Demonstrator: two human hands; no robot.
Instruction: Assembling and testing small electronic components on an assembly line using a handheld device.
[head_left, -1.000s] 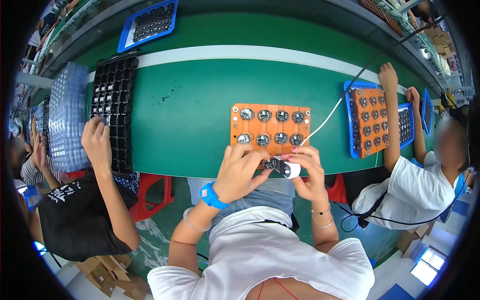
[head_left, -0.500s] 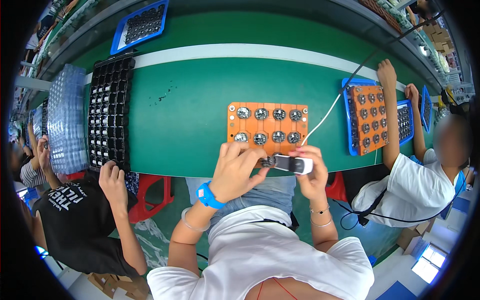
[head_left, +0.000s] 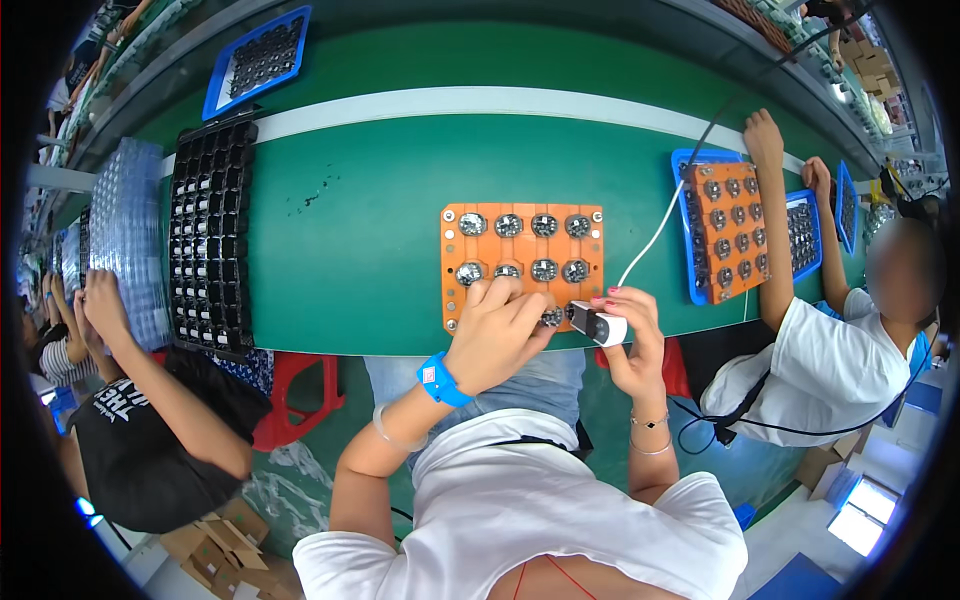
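Note:
An orange fixture board [head_left: 525, 247] lies in front of me on the green table, with rows of small round dark-and-silver electronic parts [head_left: 544, 225] in its pockets. My left hand [head_left: 497, 333] is bent over the board's near edge, its fingers closed at another round electronic part [head_left: 550, 317]. That part's underside and my fingertips are partly hidden. In my right hand [head_left: 637, 345] is a white handheld device [head_left: 607, 328] with a dark face. Its dark tip points at the part by my left fingers, with a small gap between them.
A white cable [head_left: 655, 238] runs over the table's right side. To the left stand a black compartment tray [head_left: 210, 240] and stacked clear plastic trays [head_left: 132, 240]. A blue tray [head_left: 212, 98] sits at the back. Co-workers work on both sides, one beside another orange board [head_left: 731, 225].
The white device has drawn back from the round part and turned slightly. My left hand has shifted a little toward the right. The left co-worker's hand has left the black tray.

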